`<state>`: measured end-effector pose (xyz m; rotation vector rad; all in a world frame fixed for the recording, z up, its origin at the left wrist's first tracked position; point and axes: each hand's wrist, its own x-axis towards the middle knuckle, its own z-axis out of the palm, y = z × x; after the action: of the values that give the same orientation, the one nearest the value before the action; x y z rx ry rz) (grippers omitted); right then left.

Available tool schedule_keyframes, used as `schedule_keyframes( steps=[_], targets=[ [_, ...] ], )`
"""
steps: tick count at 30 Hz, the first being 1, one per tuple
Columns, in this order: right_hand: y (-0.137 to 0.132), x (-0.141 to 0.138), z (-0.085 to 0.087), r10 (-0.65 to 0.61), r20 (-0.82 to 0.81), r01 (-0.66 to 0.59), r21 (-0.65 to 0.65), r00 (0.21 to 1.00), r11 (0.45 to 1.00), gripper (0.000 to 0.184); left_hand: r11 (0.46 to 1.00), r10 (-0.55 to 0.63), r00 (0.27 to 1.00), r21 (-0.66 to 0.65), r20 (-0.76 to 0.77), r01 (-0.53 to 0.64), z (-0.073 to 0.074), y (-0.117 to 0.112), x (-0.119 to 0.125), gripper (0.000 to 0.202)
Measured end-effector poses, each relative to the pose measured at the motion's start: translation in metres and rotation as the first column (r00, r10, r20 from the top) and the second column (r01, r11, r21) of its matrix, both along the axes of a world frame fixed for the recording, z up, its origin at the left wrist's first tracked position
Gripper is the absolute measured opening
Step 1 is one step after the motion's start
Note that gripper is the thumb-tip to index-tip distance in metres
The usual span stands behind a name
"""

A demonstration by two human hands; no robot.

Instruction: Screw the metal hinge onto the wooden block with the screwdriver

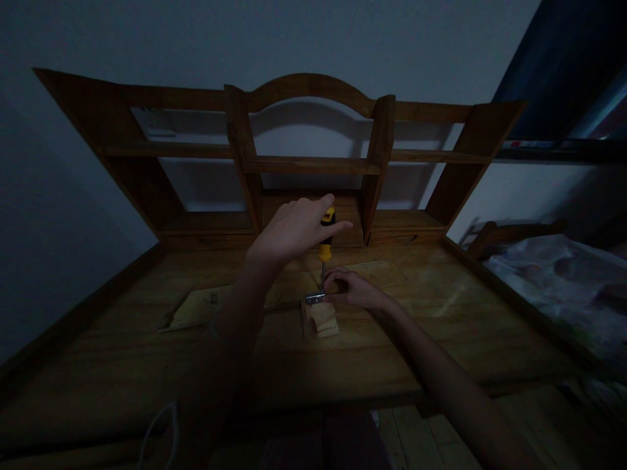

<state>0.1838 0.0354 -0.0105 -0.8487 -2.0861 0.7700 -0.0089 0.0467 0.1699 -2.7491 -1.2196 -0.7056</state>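
From my head view, I see the left hand (294, 228) at the yellow-and-black handle of a screwdriver (324, 253), thumb and a finger partly spread on either side of it; how firmly it grips I cannot tell. The screwdriver stands nearly upright at the middle of the bench (490, 333), its slim metal shaft running down to a small shiny metal piece (315, 298); my right hand (360, 290) is curled into a ring, fingertips pinched at that piece's right end, just beside the shaft. Under and nearer than it sits a small, pale, blocky wood piece (324, 320); a flat, rough-edged board (198, 308) lies to the left, a thin panel (377, 271) far right. The bench is grained, varnished wood; at its far side rises an arched wooden shelf unit (308, 85), with open compartments and closed drawers (399, 238) below; on the right, crumpled translucent plastic (548, 261) covers contents too dim to tell.
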Motion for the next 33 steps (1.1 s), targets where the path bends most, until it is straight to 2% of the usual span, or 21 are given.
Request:
schedule_keyframes(
  steps=[5, 8, 12, 14, 16, 19, 21, 23, 25, 28, 31, 33],
  targets=[
    [0.003, 0.001, -0.004, 0.010, -0.008, -0.010, 0.006, 1.000, 1.000, 0.021, 0.999, 0.039, 0.999, -0.033, 0.004, -0.039, -0.004, 0.002, -0.002, 0.044],
    [0.003, 0.002, -0.006, 0.011, -0.011, -0.011, 0.003, 1.000, 1.000, 0.022, 0.997, 0.016, 1.000, -0.077, 0.014, -0.015, -0.004, 0.005, -0.005, 0.042],
    [0.003, 0.002, -0.006, 0.008, -0.013, -0.008, 0.016, 1.000, 1.000, 0.022, 0.970, -0.205, 0.978, -0.126, 0.048, 0.209, 0.001, 0.003, -0.004, 0.031],
    [0.003, 0.002, -0.005, 0.003, -0.011, -0.002, 0.013, 1.000, 1.000, 0.022, 0.956, -0.270, 0.962, -0.109, 0.049, 0.274, 0.003, 0.002, -0.001, 0.027],
    [0.002, 0.001, -0.004, 0.000, -0.012, 0.000, 0.006, 1.000, 1.000, 0.021, 0.971, -0.229, 0.973, -0.061, 0.036, 0.231, 0.003, 0.001, 0.001, 0.029],
    [0.001, 0.001, -0.003, -0.007, -0.002, 0.007, -0.010, 1.000, 1.000, 0.021, 0.997, -0.081, 0.996, 0.018, 0.028, 0.081, 0.000, -0.001, 0.004, 0.040],
    [0.002, 0.000, -0.003, -0.012, -0.002, 0.012, -0.011, 1.000, 1.000, 0.021, 1.000, -0.003, 1.000, 0.031, 0.028, 0.002, -0.002, -0.003, 0.006, 0.046],
    [0.002, 0.000, -0.003, -0.011, -0.006, 0.011, -0.010, 1.000, 1.000, 0.022, 1.000, 0.014, 1.000, 0.000, 0.027, -0.014, -0.002, -0.004, 0.006, 0.049],
    [0.002, 0.001, -0.003, -0.010, -0.006, 0.010, -0.013, 1.000, 1.000, 0.022, 0.997, -0.057, 0.998, -0.060, 0.024, 0.058, -0.001, -0.006, 0.005, 0.046],
    [0.001, 0.001, -0.003, -0.003, 0.000, 0.003, -0.011, 1.000, 1.000, 0.022, 0.962, -0.208, 0.978, -0.176, 0.019, 0.208, 0.003, -0.006, 0.001, 0.043],
    [0.001, 0.001, -0.003, 0.002, -0.005, -0.002, 0.015, 1.000, 1.000, 0.022, 0.930, -0.251, 0.968, -0.276, -0.001, 0.241, 0.007, -0.006, -0.006, 0.047],
    [0.002, 0.001, -0.004, -0.001, -0.005, 0.001, 0.025, 1.000, 1.000, 0.022, 0.926, -0.263, 0.965, -0.281, -0.004, 0.251, 0.008, -0.005, -0.009, 0.044]
  ],
)
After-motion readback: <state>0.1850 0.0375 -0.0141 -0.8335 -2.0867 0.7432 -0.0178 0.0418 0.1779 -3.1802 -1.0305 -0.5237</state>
